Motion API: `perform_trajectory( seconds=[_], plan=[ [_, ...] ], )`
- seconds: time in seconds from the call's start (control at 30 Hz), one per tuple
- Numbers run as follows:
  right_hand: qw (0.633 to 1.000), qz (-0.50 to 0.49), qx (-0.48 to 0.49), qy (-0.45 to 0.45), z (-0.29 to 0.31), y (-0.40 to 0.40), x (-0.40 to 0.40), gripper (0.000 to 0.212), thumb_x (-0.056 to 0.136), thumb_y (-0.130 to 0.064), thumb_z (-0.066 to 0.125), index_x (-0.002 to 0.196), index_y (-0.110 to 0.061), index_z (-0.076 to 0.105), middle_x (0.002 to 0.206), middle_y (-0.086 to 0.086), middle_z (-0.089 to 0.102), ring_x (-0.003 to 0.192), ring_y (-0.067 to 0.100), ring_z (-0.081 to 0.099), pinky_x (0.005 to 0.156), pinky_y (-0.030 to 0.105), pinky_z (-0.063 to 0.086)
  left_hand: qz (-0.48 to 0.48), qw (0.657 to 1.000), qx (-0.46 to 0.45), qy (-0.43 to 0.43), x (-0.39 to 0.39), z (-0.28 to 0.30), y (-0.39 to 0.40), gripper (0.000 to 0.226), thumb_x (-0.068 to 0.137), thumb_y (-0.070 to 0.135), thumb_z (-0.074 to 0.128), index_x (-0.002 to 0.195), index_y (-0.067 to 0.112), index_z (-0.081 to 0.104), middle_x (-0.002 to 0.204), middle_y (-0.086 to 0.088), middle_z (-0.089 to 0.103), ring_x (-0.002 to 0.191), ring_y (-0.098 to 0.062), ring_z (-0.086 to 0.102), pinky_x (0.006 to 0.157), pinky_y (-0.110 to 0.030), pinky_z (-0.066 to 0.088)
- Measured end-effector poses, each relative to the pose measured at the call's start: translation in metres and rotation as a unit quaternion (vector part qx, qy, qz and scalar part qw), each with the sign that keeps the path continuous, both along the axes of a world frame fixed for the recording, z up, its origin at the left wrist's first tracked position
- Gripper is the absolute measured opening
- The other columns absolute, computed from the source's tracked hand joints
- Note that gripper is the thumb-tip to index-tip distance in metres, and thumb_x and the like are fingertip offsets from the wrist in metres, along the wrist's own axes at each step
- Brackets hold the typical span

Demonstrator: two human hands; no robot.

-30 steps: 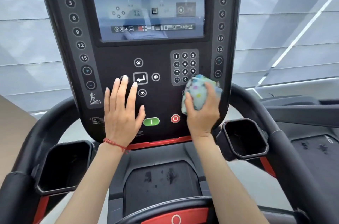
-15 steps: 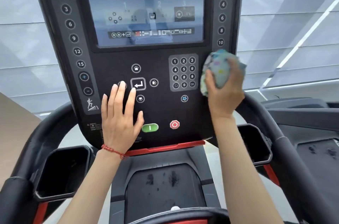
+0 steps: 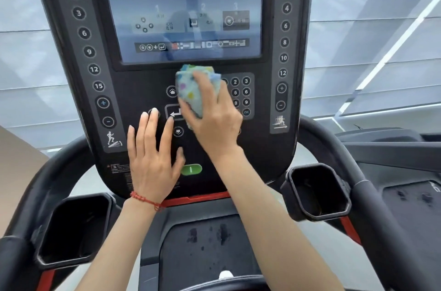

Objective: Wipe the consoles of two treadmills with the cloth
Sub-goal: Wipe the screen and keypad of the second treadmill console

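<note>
A black treadmill console [image 3: 143,80] fills the view, with a lit screen [image 3: 181,11] above and button panels below. My right hand [image 3: 214,119] grips a bunched pale blue cloth [image 3: 193,90] with coloured spots and presses it against the console's middle, just under the screen and over the arrow buttons. My left hand [image 3: 152,157] lies flat on the lower left of the console with straight fingers, beside the green start button [image 3: 191,169]. A second treadmill [image 3: 393,171] shows at the right edge.
Black cup holders sit at the lower left [image 3: 71,228] and lower right [image 3: 317,193] of the console. Curved black handrails [image 3: 372,197] run along both sides. The numeric keypad [image 3: 245,92] is partly hidden by my right hand. Pale window blinds hang behind.
My right hand has swept the cloth from the console's right edge leftward and a little up to the middle under the screen. My left hand has stayed flat in place.
</note>
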State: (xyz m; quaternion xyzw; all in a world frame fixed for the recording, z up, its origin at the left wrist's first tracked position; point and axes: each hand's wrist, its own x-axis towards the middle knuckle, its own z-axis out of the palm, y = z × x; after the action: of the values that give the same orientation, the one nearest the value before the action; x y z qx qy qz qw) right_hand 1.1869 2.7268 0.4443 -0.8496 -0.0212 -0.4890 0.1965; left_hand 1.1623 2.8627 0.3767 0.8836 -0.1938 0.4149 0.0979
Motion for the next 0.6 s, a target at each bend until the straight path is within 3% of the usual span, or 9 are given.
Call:
perform_trajectory(
  seconds=[0.17, 0.4, 0.6],
  plan=[
    [0.998, 0.01, -0.05, -0.026, -0.002, -0.032, -0.003, 0.042, 0.085, -0.044, 0.06, 0.116, -0.021, 0.046, 0.084, 0.008, 0.063, 0.063, 0.016, 0.059, 0.044, 0.026, 0.05, 0.013, 1.0, -0.023, -0.009, 0.003, 0.005, -0.012, 0.047, 0.088, 0.022, 0.054, 0.129, 0.001, 0.049, 0.139, -0.027, 0.039, 0.134, -0.038, 0.03, 0.111, -0.055, 0.019],
    [0.987, -0.099, 0.123, -0.02, -0.011, -0.116, -0.02, 0.043, 0.081, -0.044, 0.059, 0.116, -0.025, 0.043, 0.105, 0.013, 0.064, 0.09, 0.023, 0.063, 0.065, 0.028, 0.049, -0.025, 0.999, -0.022, -0.027, 0.014, 0.031, -0.035, 0.047, 0.088, 0.022, 0.055, 0.13, 0.002, 0.049, 0.139, -0.026, 0.041, 0.134, -0.036, 0.03, 0.111, -0.053, 0.021],
    [0.985, -0.095, 0.14, -0.031, -0.005, -0.117, -0.014, 0.041, 0.08, -0.04, 0.062, 0.114, -0.025, 0.044, 0.102, 0.012, 0.064, 0.087, 0.02, 0.061, 0.064, 0.028, 0.051, -0.04, 0.999, -0.017, -0.025, 0.024, 0.048, -0.06, 0.049, 0.09, 0.026, 0.051, 0.134, 0.005, 0.047, 0.142, -0.022, 0.04, 0.135, -0.034, 0.03, 0.111, -0.053, 0.022]
  ],
)
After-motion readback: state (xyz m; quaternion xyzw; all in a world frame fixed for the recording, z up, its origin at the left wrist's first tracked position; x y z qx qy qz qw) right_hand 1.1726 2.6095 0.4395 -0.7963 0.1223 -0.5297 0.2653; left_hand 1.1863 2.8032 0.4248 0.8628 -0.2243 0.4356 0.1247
